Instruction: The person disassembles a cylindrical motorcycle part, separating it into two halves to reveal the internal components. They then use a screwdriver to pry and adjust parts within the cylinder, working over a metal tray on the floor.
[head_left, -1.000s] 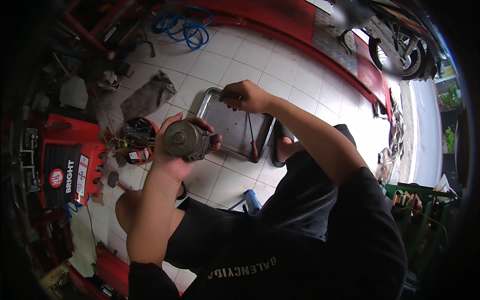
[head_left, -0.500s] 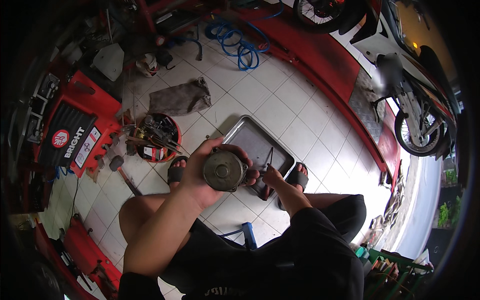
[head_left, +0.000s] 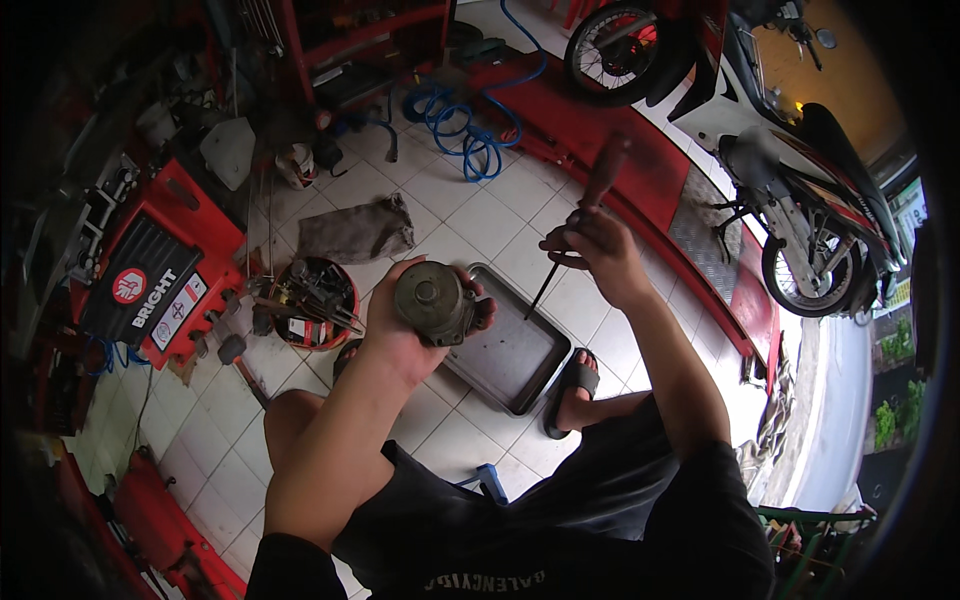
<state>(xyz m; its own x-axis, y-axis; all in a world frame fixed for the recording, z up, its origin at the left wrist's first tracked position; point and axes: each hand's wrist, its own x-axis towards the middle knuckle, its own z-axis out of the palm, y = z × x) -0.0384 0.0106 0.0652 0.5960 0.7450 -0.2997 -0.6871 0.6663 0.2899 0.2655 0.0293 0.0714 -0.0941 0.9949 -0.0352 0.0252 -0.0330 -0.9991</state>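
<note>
My left hand (head_left: 398, 335) is wrapped round a round, dull grey metal housing (head_left: 432, 292), with a small raised boss on its top face and lugs at its rim. Its fingertips show on the far right side of the part. Farther to the right, my right hand (head_left: 605, 250) is raised, its fingers closed on a screwdriver (head_left: 542, 290). The reddish-brown handle sticks up above the fist, slightly blurred, and the thin dark shaft slants down to the left. Below both hands a shallow metal tray (head_left: 562, 348) lies on the tiled floor, the housing overlapping its left side.
An orange-red tub of tools (head_left: 350, 318) stands left, beside a hammer (head_left: 240, 360) and a red machine (head_left: 160, 265). A grey cloth (head_left: 355, 228) and blue coiled hose (head_left: 470, 150) lie ahead. A red lift platform (head_left: 560, 115) and motorcycle (head_left: 790, 190) are at right.
My right hand has risen from low over the tray, and the screwdriver has turned so its handle points up and its shaft down. The housing has tilted slightly in my left hand.
</note>
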